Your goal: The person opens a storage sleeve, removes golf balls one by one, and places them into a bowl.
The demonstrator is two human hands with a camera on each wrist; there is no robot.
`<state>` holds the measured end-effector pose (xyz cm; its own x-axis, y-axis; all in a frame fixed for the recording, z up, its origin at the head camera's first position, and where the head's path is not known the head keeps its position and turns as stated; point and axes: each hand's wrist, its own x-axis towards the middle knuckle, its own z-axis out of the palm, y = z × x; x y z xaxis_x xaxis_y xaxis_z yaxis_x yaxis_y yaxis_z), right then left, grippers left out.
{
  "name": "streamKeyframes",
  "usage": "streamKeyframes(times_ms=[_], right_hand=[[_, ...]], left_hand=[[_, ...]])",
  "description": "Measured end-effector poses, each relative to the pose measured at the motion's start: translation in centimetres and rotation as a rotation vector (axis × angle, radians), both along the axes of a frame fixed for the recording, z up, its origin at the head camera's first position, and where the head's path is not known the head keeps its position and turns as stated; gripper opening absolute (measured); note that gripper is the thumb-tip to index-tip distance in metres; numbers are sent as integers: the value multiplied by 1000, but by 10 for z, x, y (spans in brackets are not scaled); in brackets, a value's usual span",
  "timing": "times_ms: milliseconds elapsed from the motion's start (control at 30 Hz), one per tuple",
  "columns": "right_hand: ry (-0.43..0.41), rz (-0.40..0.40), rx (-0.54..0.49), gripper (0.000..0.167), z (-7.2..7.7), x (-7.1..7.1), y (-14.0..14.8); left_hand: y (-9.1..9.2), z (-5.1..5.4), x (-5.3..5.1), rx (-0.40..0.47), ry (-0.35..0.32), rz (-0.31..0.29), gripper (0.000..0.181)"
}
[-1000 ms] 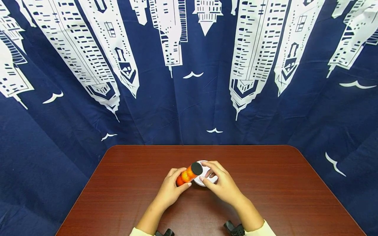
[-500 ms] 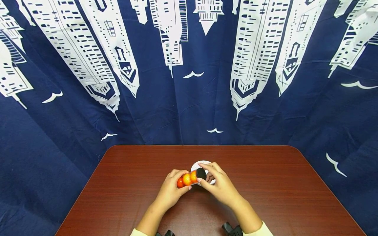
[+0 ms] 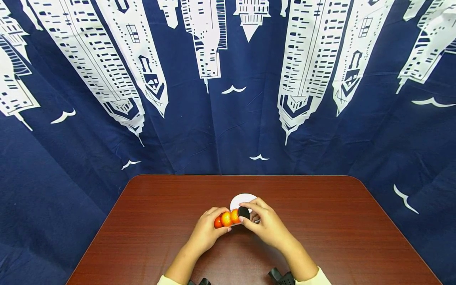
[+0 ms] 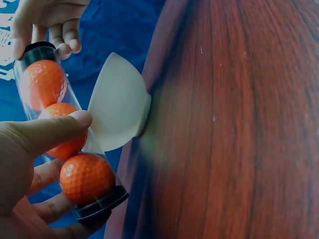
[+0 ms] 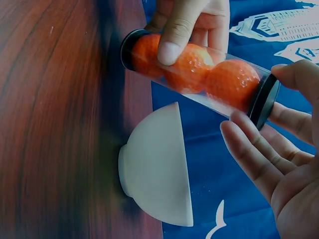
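We are watching a clear tube (image 3: 230,219) hanging above the table (image 3: 320,213), about midway between its left and right edges and tilting so that its right-hand end is sitting higher. The left hand (image 3: 207,227) is gripping the tube's body between thumb and fingers, while the right hand (image 3: 263,221) is pinching the black cap (image 3: 244,213) at the raised end. As we are judging it, a hard tug could be popping that cap loose and, should the tube be dipping, sending balls rolling towards a table edge; a slack left grip could be letting the slick plastic slip, and a low swing could be knocking the bowl. The tube is containing three orange balls (image 5: 233,85), with a second black cap (image 4: 102,205) closing its lower end. Beyond it, towards the far edge, a white bowl (image 5: 157,162) is standing upright; the hands are partly hiding its inside from us.
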<state>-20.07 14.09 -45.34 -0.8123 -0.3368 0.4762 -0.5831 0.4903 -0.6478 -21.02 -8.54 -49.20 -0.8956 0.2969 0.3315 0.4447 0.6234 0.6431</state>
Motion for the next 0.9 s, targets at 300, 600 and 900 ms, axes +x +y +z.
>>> streamKeyframes(times_ms=[300,600,900], right_hand=[[-23,43,-26,37,-1,-3,4],[-42,62,-55,37,-4,-5,7],[19,52,-28,38,-3,-6,7]], left_hand=[[1,-1,0,-15,36,-13,47],[1,0,1,-4,16,-21,46],[3,0,0,7,10,-28,48]])
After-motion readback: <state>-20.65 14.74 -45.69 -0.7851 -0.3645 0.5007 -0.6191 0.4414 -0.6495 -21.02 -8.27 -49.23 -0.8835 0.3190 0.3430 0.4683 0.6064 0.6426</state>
